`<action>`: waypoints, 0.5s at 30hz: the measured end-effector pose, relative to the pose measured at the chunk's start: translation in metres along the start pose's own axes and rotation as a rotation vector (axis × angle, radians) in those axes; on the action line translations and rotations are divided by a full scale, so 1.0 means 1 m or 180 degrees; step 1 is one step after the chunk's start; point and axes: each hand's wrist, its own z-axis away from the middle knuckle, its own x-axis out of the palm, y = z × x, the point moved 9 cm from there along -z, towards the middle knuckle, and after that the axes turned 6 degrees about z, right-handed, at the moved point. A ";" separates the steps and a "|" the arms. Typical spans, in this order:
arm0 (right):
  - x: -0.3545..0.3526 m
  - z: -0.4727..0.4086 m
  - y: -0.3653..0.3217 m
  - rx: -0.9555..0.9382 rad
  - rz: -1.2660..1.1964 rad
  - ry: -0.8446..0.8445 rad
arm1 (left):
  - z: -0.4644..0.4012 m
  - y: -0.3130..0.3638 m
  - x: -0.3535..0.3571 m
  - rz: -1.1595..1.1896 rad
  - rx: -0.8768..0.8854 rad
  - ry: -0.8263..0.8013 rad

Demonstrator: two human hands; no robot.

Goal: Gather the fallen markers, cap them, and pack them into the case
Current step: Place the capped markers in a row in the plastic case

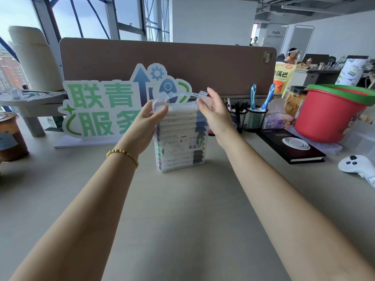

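The left hand (149, 116) is set against the upper left corner of the clear case (179, 136). Its thumb is laid over the front of the corner; the remaining fingers are hidden behind the case, so how far this grip wraps round cannot be determined. The right hand (216, 113) is held at the upper right corner with the fingers nearly straight and loosely spread, the fingertips beside the end of the clear handle (180, 95). Whether the fingertips touch the handle or the corner cannot be confirmed, as that area is blurred by motion. Nothing is seen enclosed in the right grip.

The case is stood upright on the bench (182, 220), between the two forearms, with the handle raised above it. Markers (178, 126) are stacked horizontally inside, white barrels with dark caps toward the right side. Their number and individual colours are hard to make out through the plastic. A barcode label is seen on the front wall; its small text is not legible.

A beaded bracelet (122, 155) is worn on the left wrist. A green-lettered sign (101, 110) is stood behind the case and is partly covered by the left hand. Mesh pen holders (248, 118), a black book (290, 145) and a red bucket (328, 116) are placed to the right. A white controller (355, 164) is cut off at the right edge.
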 end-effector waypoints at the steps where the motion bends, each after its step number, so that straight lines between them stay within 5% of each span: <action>1: 0.001 -0.002 -0.002 -0.0030 0.0102 -0.0027 | -0.001 0.001 -0.001 -0.0051 -0.0018 0.0055; 6: 0.001 -0.002 -0.012 -0.0246 0.0308 0.0056 | -0.008 0.016 -0.018 -0.0787 0.0333 0.0831; 15: 0.003 -0.004 -0.011 -0.0707 0.0667 0.0355 | -0.003 0.032 -0.007 -0.2049 0.0861 0.1193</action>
